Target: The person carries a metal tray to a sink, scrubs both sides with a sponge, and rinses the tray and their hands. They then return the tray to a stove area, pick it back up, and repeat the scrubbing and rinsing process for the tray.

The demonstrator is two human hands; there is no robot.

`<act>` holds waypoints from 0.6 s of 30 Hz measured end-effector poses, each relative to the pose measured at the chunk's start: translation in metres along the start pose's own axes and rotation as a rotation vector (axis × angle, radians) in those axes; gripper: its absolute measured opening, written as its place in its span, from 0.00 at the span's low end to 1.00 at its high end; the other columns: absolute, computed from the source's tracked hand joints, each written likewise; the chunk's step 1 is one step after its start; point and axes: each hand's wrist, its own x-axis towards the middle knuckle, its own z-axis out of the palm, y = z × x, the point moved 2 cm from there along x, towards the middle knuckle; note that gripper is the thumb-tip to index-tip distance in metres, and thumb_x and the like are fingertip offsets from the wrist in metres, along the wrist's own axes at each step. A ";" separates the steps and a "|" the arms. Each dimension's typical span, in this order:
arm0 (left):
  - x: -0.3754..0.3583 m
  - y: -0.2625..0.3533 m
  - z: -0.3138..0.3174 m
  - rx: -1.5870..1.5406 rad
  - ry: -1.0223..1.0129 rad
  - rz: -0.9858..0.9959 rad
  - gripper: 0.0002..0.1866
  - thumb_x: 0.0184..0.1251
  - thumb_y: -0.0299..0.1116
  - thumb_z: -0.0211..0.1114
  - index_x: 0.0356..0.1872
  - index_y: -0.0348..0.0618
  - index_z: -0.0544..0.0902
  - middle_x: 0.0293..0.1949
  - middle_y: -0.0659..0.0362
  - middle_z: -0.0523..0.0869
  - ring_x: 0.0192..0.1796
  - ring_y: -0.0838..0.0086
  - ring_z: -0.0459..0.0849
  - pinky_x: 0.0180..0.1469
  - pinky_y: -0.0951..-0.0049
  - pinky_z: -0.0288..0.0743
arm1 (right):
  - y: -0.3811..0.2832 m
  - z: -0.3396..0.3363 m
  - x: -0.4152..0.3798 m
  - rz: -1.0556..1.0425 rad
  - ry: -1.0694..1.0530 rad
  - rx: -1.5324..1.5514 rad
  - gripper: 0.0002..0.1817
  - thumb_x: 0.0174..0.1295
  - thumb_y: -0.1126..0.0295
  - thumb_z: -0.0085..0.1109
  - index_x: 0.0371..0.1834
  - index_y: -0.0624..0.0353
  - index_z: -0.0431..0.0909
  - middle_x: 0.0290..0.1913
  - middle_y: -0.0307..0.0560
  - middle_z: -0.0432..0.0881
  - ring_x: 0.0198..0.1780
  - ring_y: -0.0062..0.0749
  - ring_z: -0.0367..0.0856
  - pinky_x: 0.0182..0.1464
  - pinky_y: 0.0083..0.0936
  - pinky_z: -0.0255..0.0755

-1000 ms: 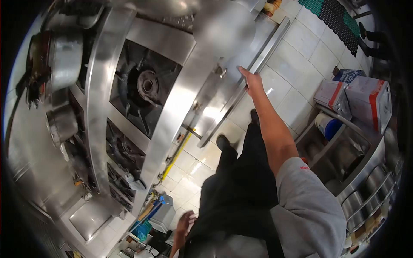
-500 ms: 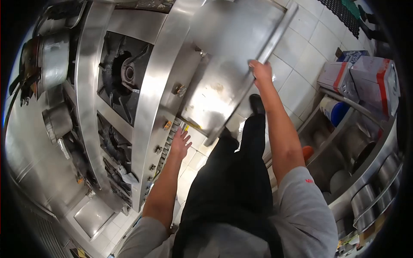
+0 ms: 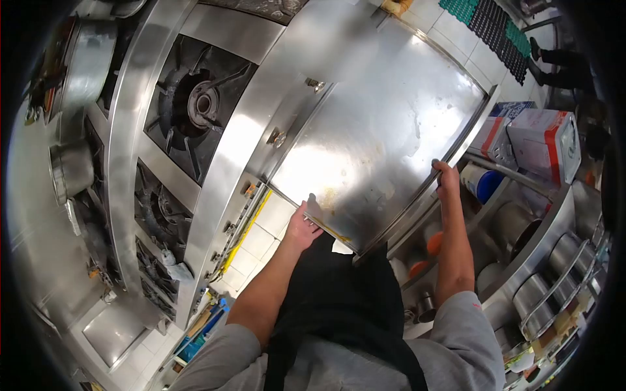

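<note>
A wide, shallow stainless steel tray (image 3: pixel 365 124) extends out from beneath the stove front, its surface shiny with brownish stains. My right hand (image 3: pixel 447 179) is closed around the rail (image 3: pixel 417 202) along its outer edge. At the near side edge, my left hand (image 3: pixel 304 229) holds the tray's rim, its fingers partly hidden at the edge. A yellowish smear marks the rim close to that hand.
On my left is the stove with a burner (image 3: pixel 203 101) and control knobs (image 3: pixel 276 137). Pots (image 3: pixel 72 171) stand behind it. To the right, a steel shelf holds a blue-lidded tub (image 3: pixel 486 184), square tins (image 3: pixel 544 143) and metal containers. A person's legs (image 3: pixel 564 68) show at upper right.
The tray has come further out from the stove, toward the right, with my right hand on its rail. My left hand has gone from open in the air to the tray's near edge.
</note>
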 end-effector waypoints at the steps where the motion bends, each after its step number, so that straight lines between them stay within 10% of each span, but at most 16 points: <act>1: -0.005 -0.001 0.004 0.008 -0.017 0.008 0.36 0.70 0.61 0.59 0.69 0.47 0.68 0.67 0.53 0.73 0.72 0.58 0.67 0.75 0.47 0.53 | 0.002 -0.008 0.007 -0.013 -0.027 0.011 0.22 0.49 0.81 0.62 0.50 0.69 0.70 0.40 0.47 0.79 0.39 0.35 0.80 0.43 0.33 0.76; 12: -0.056 -0.065 -0.012 0.088 -0.461 -0.185 0.22 0.76 0.54 0.55 0.58 0.50 0.75 0.61 0.56 0.81 0.65 0.56 0.78 0.70 0.50 0.64 | -0.047 -0.007 -0.033 -0.115 0.074 -0.113 0.12 0.49 0.79 0.60 0.38 0.63 0.75 0.30 0.41 0.76 0.30 0.30 0.74 0.33 0.30 0.70; 18: -0.033 -0.032 -0.044 0.418 -0.128 -0.035 0.28 0.71 0.58 0.59 0.61 0.50 0.73 0.62 0.55 0.79 0.65 0.58 0.76 0.69 0.52 0.65 | -0.065 0.000 -0.059 -0.153 0.071 -0.142 0.04 0.46 0.79 0.60 0.25 0.61 0.76 0.25 0.41 0.74 0.27 0.32 0.74 0.31 0.32 0.70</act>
